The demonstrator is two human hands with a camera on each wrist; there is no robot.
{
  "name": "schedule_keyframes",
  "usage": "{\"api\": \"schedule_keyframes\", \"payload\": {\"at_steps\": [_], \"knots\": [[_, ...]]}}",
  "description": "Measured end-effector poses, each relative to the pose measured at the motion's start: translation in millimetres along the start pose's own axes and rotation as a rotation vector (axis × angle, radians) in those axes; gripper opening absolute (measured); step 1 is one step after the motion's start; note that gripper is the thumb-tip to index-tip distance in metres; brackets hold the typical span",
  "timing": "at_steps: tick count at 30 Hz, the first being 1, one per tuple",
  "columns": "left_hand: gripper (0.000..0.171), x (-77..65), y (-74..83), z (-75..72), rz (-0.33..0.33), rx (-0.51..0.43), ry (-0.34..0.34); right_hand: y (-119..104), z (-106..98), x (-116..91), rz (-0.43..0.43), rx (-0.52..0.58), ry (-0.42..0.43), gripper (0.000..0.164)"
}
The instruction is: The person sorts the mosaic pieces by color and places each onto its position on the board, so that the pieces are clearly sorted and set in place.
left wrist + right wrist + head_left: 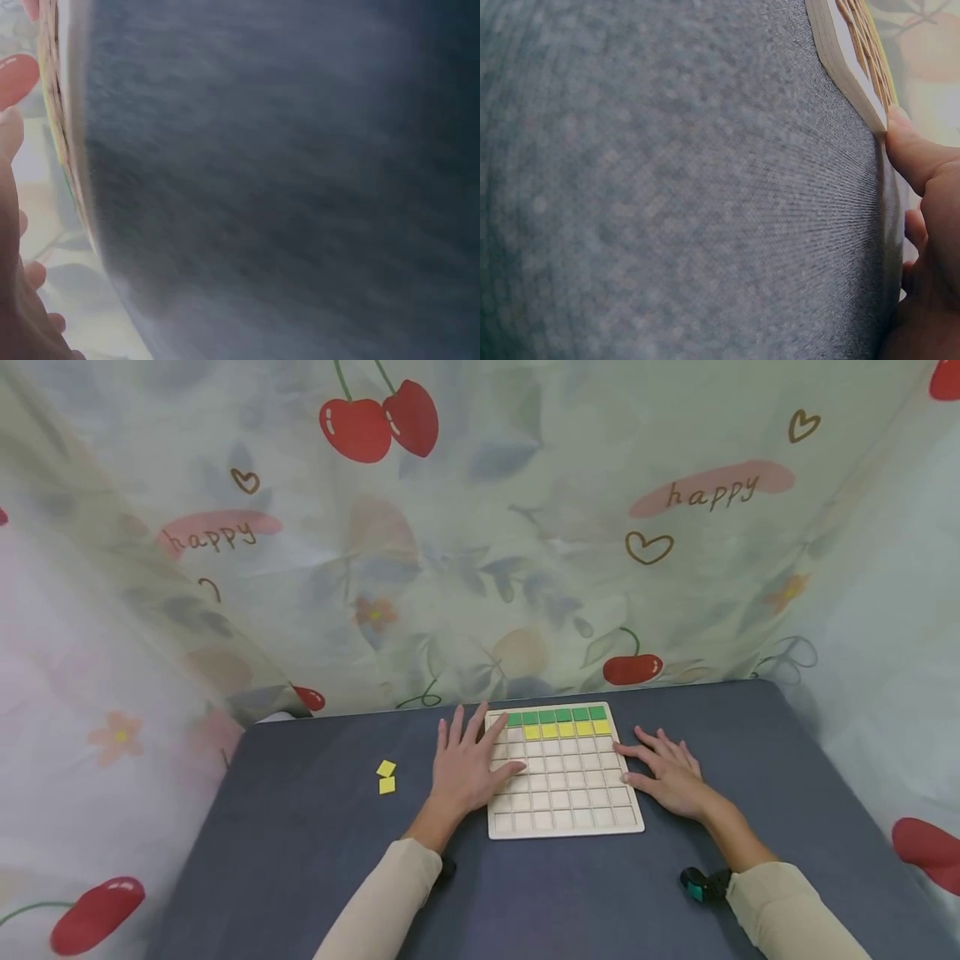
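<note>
A pale wooden grid board [566,797] lies flat on the dark table. Along its far row run several green tiles [564,716], with a row of yellow tiles [566,729] just below; the other visible squares are plain wood. My left hand [463,770] spreads its fingers over the board's left edge, partly hiding the leftmost squares. On the opposite side, my right hand [670,778] has its thumb and index fingertips right at the right edge. In the right wrist view the thumb [919,157] meets the board's side [840,56]. Neither hand holds a tile.
Two loose yellow tiles, one farther back [386,768] and one nearer [387,786], lie left of my left hand on the dark tabletop [300,827]. A printed curtain [480,568] hangs behind the table's back edge and along both sides.
</note>
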State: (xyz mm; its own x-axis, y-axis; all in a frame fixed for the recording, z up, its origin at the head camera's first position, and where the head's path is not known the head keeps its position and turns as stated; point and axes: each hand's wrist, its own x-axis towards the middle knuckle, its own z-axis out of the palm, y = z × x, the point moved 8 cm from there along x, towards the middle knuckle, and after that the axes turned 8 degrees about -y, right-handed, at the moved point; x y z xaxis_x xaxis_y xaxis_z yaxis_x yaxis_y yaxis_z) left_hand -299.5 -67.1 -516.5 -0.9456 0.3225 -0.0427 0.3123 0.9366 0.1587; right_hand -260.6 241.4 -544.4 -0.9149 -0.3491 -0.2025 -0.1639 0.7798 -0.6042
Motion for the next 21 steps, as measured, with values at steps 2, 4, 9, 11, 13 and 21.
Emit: {"api": "schedule_keyframes", "payload": {"at_steps": [2,4,9,11,13,21], "knots": [[0.084,-3.4,-5.4,1.3,-0.009,-0.003,0.009,0,-1,0,0.002,-0.002,0.003,0.057],[0.085,-6.7,-11.9,2.0,-0.022,-0.012,0.019,0,-2,0,0.0,-0.001,0.002,0.057],[0.085,-15.0,-26.7,3.5,-0.044,-0.033,0.04,-1,-1,-1,0.0,0.002,0.001,0.057],[0.086,-18.0,-31.9,3.0,-0.052,-0.032,0.046,-2,-1,-1,-0.004,0.002,0.005,0.056],[0.086,-20.7,-37.6,1.7,-0.064,-0.026,0.049,-2,-2,-2,-0.005,0.001,0.009,0.056],[0.087,-31.6,-63.9,-5.4,-0.119,-0.012,0.053,-1,-1,-1,-0.001,-0.009,0.003,0.057]]}}
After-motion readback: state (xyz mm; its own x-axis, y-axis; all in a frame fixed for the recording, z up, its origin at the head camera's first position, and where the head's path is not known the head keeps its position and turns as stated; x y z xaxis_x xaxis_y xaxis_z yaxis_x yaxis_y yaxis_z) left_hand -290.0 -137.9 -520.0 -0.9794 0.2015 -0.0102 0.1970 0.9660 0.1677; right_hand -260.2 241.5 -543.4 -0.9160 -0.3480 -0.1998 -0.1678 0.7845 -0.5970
